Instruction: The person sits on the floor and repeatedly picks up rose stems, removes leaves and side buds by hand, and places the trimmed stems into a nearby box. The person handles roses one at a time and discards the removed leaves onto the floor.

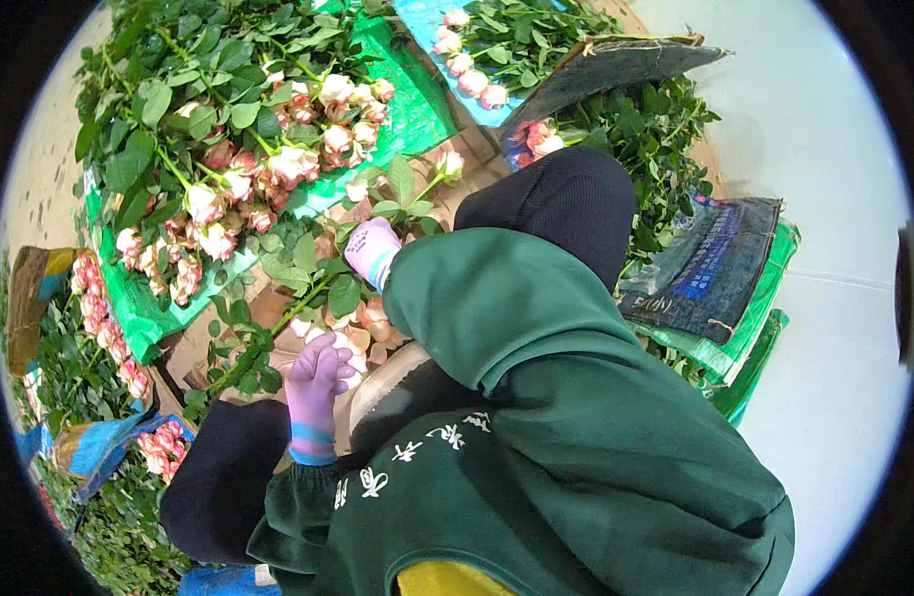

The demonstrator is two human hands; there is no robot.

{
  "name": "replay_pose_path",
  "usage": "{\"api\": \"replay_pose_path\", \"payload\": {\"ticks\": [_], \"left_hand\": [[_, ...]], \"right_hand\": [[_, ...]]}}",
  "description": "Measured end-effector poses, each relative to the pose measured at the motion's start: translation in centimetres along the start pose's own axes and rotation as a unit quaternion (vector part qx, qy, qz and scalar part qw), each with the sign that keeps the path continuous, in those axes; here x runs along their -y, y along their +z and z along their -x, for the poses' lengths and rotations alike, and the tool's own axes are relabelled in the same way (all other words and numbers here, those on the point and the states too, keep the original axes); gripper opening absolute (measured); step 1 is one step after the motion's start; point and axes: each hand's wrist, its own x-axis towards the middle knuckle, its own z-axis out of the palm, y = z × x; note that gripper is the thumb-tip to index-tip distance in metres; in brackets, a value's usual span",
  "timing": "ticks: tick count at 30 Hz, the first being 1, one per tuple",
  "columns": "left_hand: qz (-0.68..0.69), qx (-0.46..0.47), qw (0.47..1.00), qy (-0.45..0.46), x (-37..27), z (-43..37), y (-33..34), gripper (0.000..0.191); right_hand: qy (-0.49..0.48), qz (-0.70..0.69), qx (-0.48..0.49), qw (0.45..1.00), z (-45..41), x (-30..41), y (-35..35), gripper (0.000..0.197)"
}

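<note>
My right hand [373, 249], in a lilac knit glove with dark dots, is closed around a rose stem. The stem seems to run from a pale pink rose head [450, 165] above the hand down to its leafy lower part [237, 369]. My left hand [319, 380], in a similar glove with a blue cuff, is raised beside the lower stem, fingers partly bent, with nothing visible in it. Loose pale petals [360, 335] lie between the hands. Up and left, a large heap of pink-and-white roses [211, 205] rests on green plastic sheeting [408, 97].
A round-rimmed container [386, 380] is between my knees. Wrapped rose bundles lie at left [99, 324], lower left [163, 447] and top [472, 78]. At right, dark printed wrapping sheets [714, 261] lie on green ones, beside a leafy bundle [658, 141].
</note>
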Motion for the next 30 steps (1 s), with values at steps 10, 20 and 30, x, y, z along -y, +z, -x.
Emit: {"api": "replay_pose_path", "payload": {"ticks": [10, 20, 30], "left_hand": [[0.128, -0.005, 0.99, -0.057, 0.3, -0.9, -0.4, 0.036], [-0.265, -0.161, 0.866, 0.392, -7.3, 3.8, 1.1, 0.057], [-0.096, -0.196, 0.846, 0.487, -11.9, 13.5, -2.8, 0.035]], "right_hand": [[0.071, -0.026, -0.166, 0.983, 0.7, -1.6, -2.8, 0.014], [-0.298, -0.7, -0.052, 0.647, 4.5, -1.3, -18.6, 0.036], [-0.542, -0.628, -0.014, 0.558, 9.6, 10.5, -35.4, 0.066]]}}
